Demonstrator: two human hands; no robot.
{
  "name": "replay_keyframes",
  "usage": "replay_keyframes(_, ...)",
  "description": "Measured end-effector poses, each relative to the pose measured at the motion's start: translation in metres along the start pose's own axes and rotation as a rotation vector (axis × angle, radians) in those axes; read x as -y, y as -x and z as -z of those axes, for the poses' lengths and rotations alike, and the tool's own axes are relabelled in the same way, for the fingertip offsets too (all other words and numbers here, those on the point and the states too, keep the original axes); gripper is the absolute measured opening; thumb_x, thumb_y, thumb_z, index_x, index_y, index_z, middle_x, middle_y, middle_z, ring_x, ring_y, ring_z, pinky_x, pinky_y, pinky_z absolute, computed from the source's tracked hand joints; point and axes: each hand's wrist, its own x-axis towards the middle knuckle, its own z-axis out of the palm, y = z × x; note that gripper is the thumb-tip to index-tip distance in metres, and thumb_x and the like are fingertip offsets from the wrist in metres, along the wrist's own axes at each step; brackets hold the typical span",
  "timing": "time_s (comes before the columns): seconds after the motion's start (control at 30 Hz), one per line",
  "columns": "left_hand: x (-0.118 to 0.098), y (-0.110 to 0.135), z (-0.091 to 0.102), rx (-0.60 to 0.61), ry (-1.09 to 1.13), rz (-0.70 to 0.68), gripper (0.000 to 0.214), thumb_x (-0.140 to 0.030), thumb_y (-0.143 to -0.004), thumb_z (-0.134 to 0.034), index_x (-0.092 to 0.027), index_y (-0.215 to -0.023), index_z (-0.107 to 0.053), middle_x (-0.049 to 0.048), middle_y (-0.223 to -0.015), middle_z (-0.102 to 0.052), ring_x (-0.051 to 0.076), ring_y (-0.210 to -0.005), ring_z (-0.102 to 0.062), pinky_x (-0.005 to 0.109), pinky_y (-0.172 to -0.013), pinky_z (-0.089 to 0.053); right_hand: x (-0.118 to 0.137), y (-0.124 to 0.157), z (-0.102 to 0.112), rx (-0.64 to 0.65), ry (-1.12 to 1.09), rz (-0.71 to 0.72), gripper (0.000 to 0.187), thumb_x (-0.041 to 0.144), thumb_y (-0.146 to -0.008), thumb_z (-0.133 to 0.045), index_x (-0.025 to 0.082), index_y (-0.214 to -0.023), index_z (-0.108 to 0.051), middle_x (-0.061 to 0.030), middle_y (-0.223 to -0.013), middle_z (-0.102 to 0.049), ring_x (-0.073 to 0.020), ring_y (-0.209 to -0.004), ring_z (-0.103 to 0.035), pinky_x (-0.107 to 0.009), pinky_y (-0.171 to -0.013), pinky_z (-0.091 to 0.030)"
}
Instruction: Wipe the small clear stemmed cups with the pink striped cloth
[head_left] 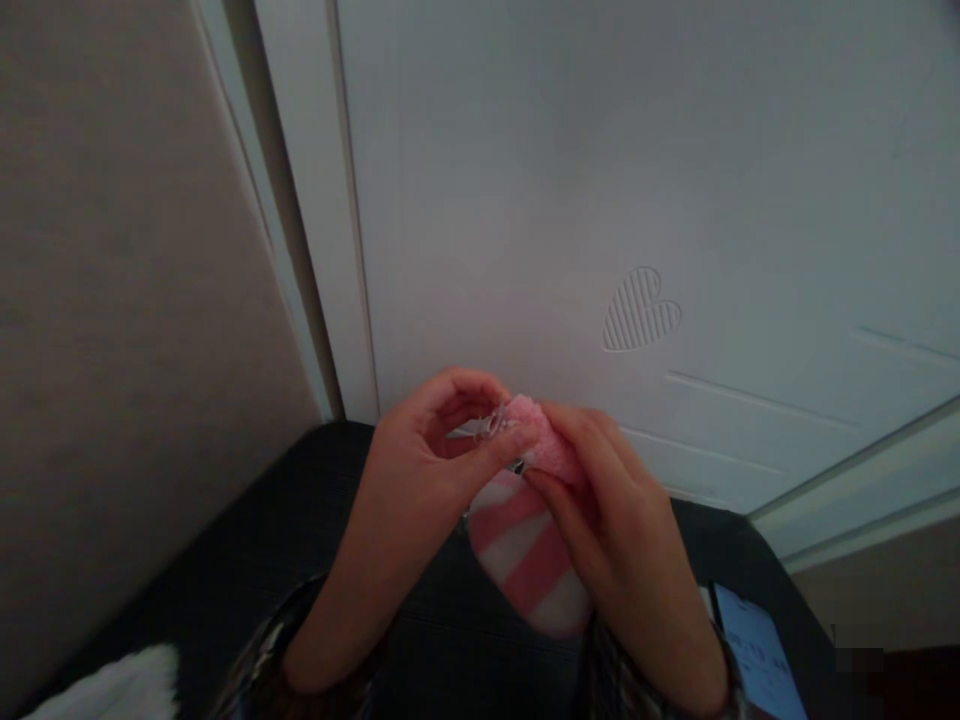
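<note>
A fluffy sock with pink and white stripes point(525, 550) hangs between both my hands over a dark surface point(300, 530). My left hand point(420, 470) pinches the sock's pink upper end together with a small clear plastic piece point(491, 425), thumb against fingers. My right hand point(615, 530) grips the same pink end from the right side, fingers closed on it. The sock's lower part dangles below my hands.
A white door point(600, 200) with a ribbed heart shape point(641, 310) stands straight ahead. A beige wall point(112, 300) is on the left. A phone with a lit screen point(757, 650) lies at the lower right, and something white and fluffy point(112, 690) at the lower left.
</note>
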Motion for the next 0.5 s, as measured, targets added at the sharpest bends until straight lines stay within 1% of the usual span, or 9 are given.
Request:
replay_keyframes(0.1, 0.0007, 0.0007, 0.0002, 0.057, 0.074, 0.020, 0.022, -0.009, -0.072, -0.085, -0.022, -0.083, -0.072, -0.0045, -0.084, -0.069, 0.009, -0.078, -0.065, 0.011, -0.066, -0.054, -0.0019, 0.0017, 0.0015, -0.043, -0.018, -0.012, 0.032, 0.018, -0.097, -0.060, 0.022, -0.129, -0.059, -0.0019, -0.116, -0.066, -0.0153, -0.106, -0.061, -0.026, -0.091, -0.047)
replay_keyframes(0.2, -0.0002, 0.0034, 0.0014, 0.108, 0.078, 0.008, 0.027, -0.004, -0.071, -0.084, -0.025, -0.085, -0.074, -0.0065, -0.083, -0.069, 0.007, -0.076, -0.064, 0.009, -0.067, -0.053, -0.0030, 0.0051, 0.0046, -0.056, -0.110, -0.034, 0.026, 0.025, -0.096, -0.062, 0.023, -0.122, -0.062, -0.0006, -0.108, -0.068, -0.0147, -0.098, -0.064, -0.025, -0.083, -0.049)
replay_keyframes(0.27, -0.0013, 0.0042, 0.0025, 0.115, 0.060, -0.005, 0.032, -0.001, -0.069, -0.084, -0.026, -0.086, -0.074, -0.0078, -0.082, -0.068, 0.006, -0.075, -0.063, 0.007, -0.066, -0.052, -0.0031, 0.0065, 0.0035, -0.063, -0.158, -0.039, 0.024, 0.029, -0.097, -0.061, 0.022, -0.120, -0.061, -0.0004, -0.108, -0.069, -0.0143, -0.097, -0.066, -0.024, -0.083, -0.049)
replay_keyframes(0.33, -0.0026, 0.0039, 0.0030, 0.119, 0.053, -0.013, 0.032, -0.001, -0.069, -0.084, -0.025, -0.086, -0.072, -0.0085, -0.080, -0.066, 0.005, -0.074, -0.062, 0.007, -0.064, -0.050, -0.0028, 0.0069, 0.0001, -0.070, -0.171, -0.044, 0.025, 0.028, -0.098, -0.060, 0.023, -0.122, -0.058, 0.0002, -0.109, -0.069, -0.0132, -0.096, -0.066, -0.022, -0.082, -0.049)
replay_keyframes(0.43, -0.0055, 0.0032, 0.0022, 0.155, -0.001, -0.034, 0.023, -0.009, -0.077, -0.080, -0.024, -0.086, -0.065, -0.0082, -0.080, -0.061, 0.006, -0.074, -0.061, 0.009, -0.064, -0.049, -0.0024, 0.0068, -0.0035, -0.086, -0.167, -0.049, 0.023, 0.026, -0.099, -0.057, 0.026, -0.122, -0.054, 0.0026, -0.106, -0.068, -0.0110, -0.092, -0.065, -0.020, -0.081, -0.048)
replay_keyframes(0.47, -0.0066, 0.0032, 0.0017, 0.174, -0.055, -0.052, 0.020, -0.012, -0.081, -0.078, -0.024, -0.087, -0.063, -0.0077, -0.081, -0.060, 0.007, -0.075, -0.061, 0.010, -0.065, -0.050, -0.0024, 0.0069, -0.0033, -0.093, -0.159, -0.054, 0.021, 0.026, -0.100, -0.056, 0.027, -0.121, -0.054, 0.0034, -0.105, -0.068, -0.0106, -0.092, -0.065, -0.019, -0.080, -0.048)
replay_keyframes(0.5, -0.0075, 0.0034, 0.0012, 0.182, -0.135, -0.103, 0.018, -0.014, -0.084, -0.075, -0.024, -0.090, -0.062, -0.0074, -0.083, -0.060, 0.007, -0.076, -0.061, 0.012, -0.066, -0.050, -0.0025, 0.0071, -0.0023, -0.104, -0.148, -0.062, 0.020, 0.026, -0.100, -0.054, 0.028, -0.120, -0.054, 0.0042, -0.102, -0.068, -0.0102, -0.091, -0.065, -0.019, -0.080, -0.048)
